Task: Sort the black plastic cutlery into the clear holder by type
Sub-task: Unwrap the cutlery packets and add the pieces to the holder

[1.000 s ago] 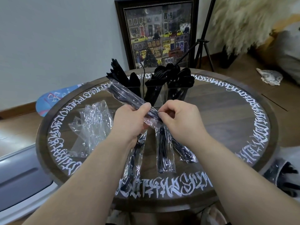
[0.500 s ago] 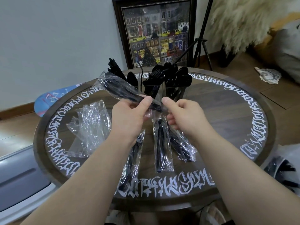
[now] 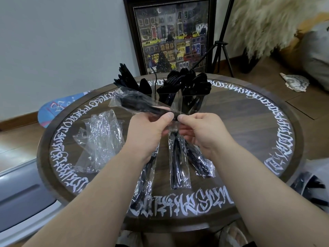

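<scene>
Above the middle of the round table I hold a clear wrapped packet of black cutlery, pointing up and left. My left hand grips its lower part. My right hand pinches the wrapper's near end, thumb tips almost touching. Behind them stands the clear holder, its compartments full of black cutlery: knives on the left, forks and spoons further right. Three more wrapped packets lie below my hands, at the left, the middle and the right.
A heap of empty clear wrappers lies on the table's left half. The wooden table carries a ring of white lettering. A framed picture and a tripod stand behind. A bag with black cutlery sits at the right edge.
Both hands lifted the packet a little and tilted it further up to the left. My right hand's grip slid to the wrapper's very end.
</scene>
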Motion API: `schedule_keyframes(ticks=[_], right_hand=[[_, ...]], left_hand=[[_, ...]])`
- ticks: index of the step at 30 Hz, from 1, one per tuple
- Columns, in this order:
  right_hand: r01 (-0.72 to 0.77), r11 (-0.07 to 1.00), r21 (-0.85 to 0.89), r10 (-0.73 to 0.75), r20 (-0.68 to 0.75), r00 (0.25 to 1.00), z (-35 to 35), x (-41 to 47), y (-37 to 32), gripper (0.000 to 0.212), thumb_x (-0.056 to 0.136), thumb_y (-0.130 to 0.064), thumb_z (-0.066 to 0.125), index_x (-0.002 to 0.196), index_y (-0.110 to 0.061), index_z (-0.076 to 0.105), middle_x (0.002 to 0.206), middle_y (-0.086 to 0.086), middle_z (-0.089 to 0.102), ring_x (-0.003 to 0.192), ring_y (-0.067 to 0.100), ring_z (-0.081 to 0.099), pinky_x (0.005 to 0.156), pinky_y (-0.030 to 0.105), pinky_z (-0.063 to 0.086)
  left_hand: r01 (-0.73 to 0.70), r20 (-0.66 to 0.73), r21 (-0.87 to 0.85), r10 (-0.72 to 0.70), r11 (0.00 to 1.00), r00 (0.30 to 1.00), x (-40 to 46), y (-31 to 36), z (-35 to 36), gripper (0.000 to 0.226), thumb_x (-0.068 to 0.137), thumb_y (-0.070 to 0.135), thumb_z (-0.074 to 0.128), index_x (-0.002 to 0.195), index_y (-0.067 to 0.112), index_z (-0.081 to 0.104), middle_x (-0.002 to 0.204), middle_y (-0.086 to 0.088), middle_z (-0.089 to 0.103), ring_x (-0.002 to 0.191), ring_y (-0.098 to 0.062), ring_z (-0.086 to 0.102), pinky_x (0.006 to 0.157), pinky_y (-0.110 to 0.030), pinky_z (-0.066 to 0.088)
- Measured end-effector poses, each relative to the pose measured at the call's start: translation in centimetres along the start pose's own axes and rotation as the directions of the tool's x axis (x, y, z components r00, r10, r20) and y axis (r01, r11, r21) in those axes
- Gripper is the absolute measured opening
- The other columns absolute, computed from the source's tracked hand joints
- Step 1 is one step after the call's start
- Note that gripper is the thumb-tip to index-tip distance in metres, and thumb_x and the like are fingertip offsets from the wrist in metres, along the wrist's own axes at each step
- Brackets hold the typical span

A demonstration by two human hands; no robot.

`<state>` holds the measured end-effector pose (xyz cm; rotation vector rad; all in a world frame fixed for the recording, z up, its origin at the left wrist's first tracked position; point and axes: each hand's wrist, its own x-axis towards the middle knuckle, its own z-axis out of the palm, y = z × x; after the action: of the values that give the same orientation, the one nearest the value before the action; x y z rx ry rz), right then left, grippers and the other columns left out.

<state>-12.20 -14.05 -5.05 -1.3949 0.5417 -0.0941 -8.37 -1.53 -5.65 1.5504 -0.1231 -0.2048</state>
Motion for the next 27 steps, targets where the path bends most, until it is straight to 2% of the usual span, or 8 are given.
schedule_keyframes(ticks=[4, 9, 15, 17, 19, 21, 24, 27], right_hand=[[-0.094, 0.985, 0.143, 0.086, 0.059, 0.995, 0.2, -0.2, -0.4, 0.014, 0.085, -0.007, 0.066, 0.073, -0.009, 0.059, 0.068, 0.007, 0.067, 0.055, 0.011, 0.062, 0.053, 0.02, 0.047], [-0.077, 0.993, 0.094, 0.073, 0.045, 0.996, 0.2, 0.0, -0.4, 0.017, 0.083, 0.003, 0.06, 0.072, -0.008, 0.057, 0.062, 0.008, 0.065, 0.05, 0.012, 0.06, 0.049, 0.021, 0.048], [0.013, 1.0, -0.023, -0.014, -0.069, 0.998, -0.5, 0.9, 0.2, 0.02, 0.084, 0.004, 0.054, 0.072, -0.01, 0.059, 0.065, 0.008, 0.059, 0.053, 0.014, 0.052, 0.051, 0.024, 0.047], [0.072, 0.988, -0.134, -0.095, -0.17, 0.981, -0.8, 0.9, 0.2, 0.018, 0.084, 0.0, 0.055, 0.078, -0.016, 0.061, 0.075, 0.003, 0.061, 0.059, 0.013, 0.053, 0.056, 0.027, 0.048], [0.216, 0.935, -0.281, -0.295, -0.279, 0.914, -1.0, 0.6, -0.2, 0.017, 0.081, -0.007, 0.059, 0.079, -0.023, 0.062, 0.076, -0.005, 0.061, 0.063, 0.01, 0.053, 0.059, 0.025, 0.045], [0.333, 0.868, -0.368, -0.439, -0.258, 0.861, -0.7, 0.0, -0.7, 0.013, 0.079, -0.011, 0.061, 0.075, -0.024, 0.064, 0.066, -0.01, 0.06, 0.058, 0.005, 0.051, 0.056, 0.019, 0.041], [0.283, 0.866, -0.412, -0.355, -0.108, 0.929, 0.1, -0.2, 0.0, 0.016, 0.079, -0.012, 0.062, 0.067, -0.021, 0.068, 0.056, -0.009, 0.061, 0.053, 0.009, 0.052, 0.054, 0.024, 0.042], [0.176, 0.941, -0.288, -0.197, -0.044, 0.979, 0.3, 0.1, 0.6, 0.022, 0.084, -0.005, 0.059, 0.069, -0.017, 0.069, 0.06, 0.001, 0.063, 0.057, 0.014, 0.055, 0.056, 0.029, 0.047]], left_hand=[[0.021, -0.069, -0.031, -0.023, 0.999, 0.997, 0.2, 0.1, 0.1, 0.01, 0.086, 0.014, 0.069, 0.076, 0.015, 0.068, 0.076, 0.0, 0.072, 0.079, -0.019, 0.071, 0.061, -0.022, 0.052], [0.038, -0.11, -0.033, -0.041, 0.999, 0.993, 0.4, 0.2, -0.1, 0.017, 0.087, 0.014, 0.068, 0.071, 0.011, 0.064, 0.063, 0.005, 0.069, 0.07, -0.011, 0.069, 0.064, -0.026, 0.056], [0.128, -0.151, -0.174, -0.154, 0.976, 0.976, 1.0, 0.4, -0.7, 0.017, 0.088, 0.013, 0.066, 0.085, 0.002, 0.054, 0.089, -0.015, 0.066, 0.077, -0.019, 0.067, 0.067, -0.028, 0.058], [0.124, -0.171, -0.192, -0.157, 0.973, 0.973, 1.1, 0.4, -0.9, 0.018, 0.088, 0.013, 0.066, 0.088, 0.003, 0.051, 0.097, -0.016, 0.066, 0.084, -0.022, 0.068, 0.068, -0.028, 0.058], [0.113, -0.202, -0.163, -0.145, 0.98, 0.968, 1.2, 0.3, -1.1, 0.017, 0.088, 0.014, 0.067, 0.088, 0.006, 0.051, 0.1, -0.014, 0.065, 0.091, -0.023, 0.068, 0.07, -0.028, 0.057], [0.097, -0.211, -0.129, -0.123, 0.987, 0.97, 1.3, 0.2, -1.1, 0.013, 0.088, 0.014, 0.067, 0.086, 0.008, 0.055, 0.096, -0.01, 0.066, 0.092, -0.022, 0.067, 0.071, -0.028, 0.056], [0.09, -0.175, -0.15, -0.116, 0.985, 0.978, 1.1, 0.3, -0.8, 0.01, 0.087, 0.013, 0.067, 0.087, 0.009, 0.058, 0.099, -0.013, 0.068, 0.092, -0.023, 0.067, 0.073, -0.031, 0.056], [0.096, -0.123, -0.206, -0.124, 0.974, 0.985, 0.8, 0.5, -0.6, 0.012, 0.087, 0.011, 0.066, 0.081, 0.01, 0.056, 0.089, -0.009, 0.069, 0.084, -0.021, 0.068, 0.077, -0.032, 0.057]])
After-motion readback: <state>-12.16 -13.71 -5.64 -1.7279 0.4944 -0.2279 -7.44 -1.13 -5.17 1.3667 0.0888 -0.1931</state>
